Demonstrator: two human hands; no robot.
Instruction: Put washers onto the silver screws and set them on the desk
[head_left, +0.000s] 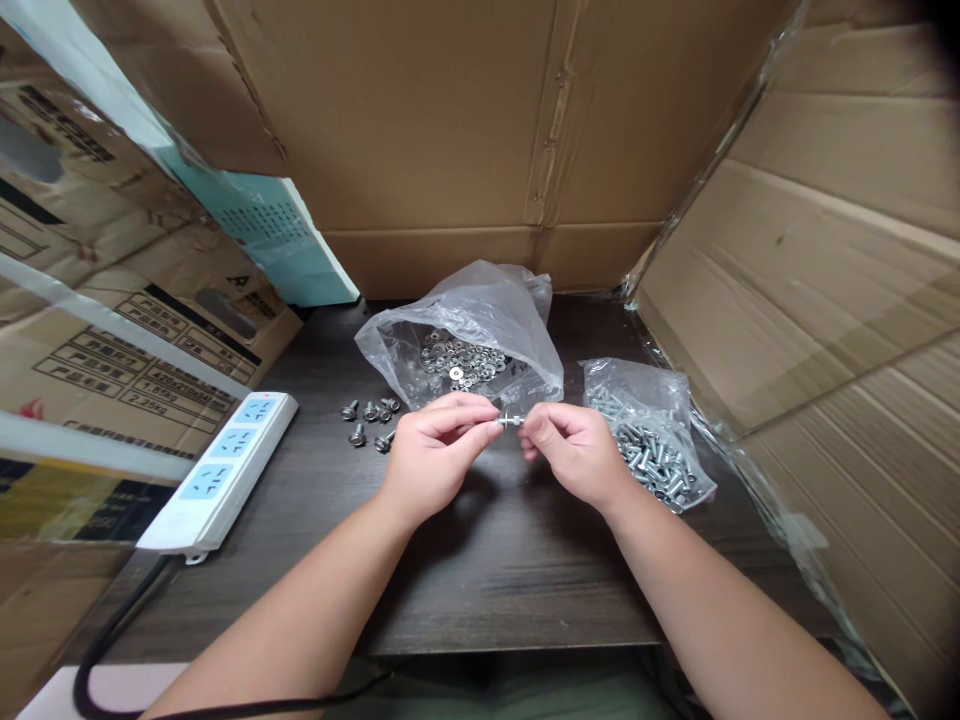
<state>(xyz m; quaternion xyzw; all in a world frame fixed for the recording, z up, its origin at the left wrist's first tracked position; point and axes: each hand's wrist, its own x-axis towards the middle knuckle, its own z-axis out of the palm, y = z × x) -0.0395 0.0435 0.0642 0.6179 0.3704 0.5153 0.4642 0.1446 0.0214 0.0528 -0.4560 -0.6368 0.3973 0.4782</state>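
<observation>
Above the middle of the table my left hand (pixel 435 450) and my right hand (pixel 574 450) face each other, both closed in a pinch. Between their fingertips lies a small silver bolt (pixel 513 421), held roughly level, with what looks like a thin washer edge-on near the left fingers. Its ends are partly hidden by the fingers. Beyond the left hand an open clear plastic bag (pixel 487 300) holds many loose washers (pixel 469 362). To the right of my right hand, silver bolts (pixel 652 465) fill and spill from another clear bag (pixel 637 380).
Several bolts with washers on them (pixel 358 434) lie left of my left hand. A white power strip (pixel 225 470) with a black cable (pixel 94 640) rests at the table's left. Cardboard walls (pixel 435 120) enclose the dark wooden table (pixel 517 590) at the back and both sides.
</observation>
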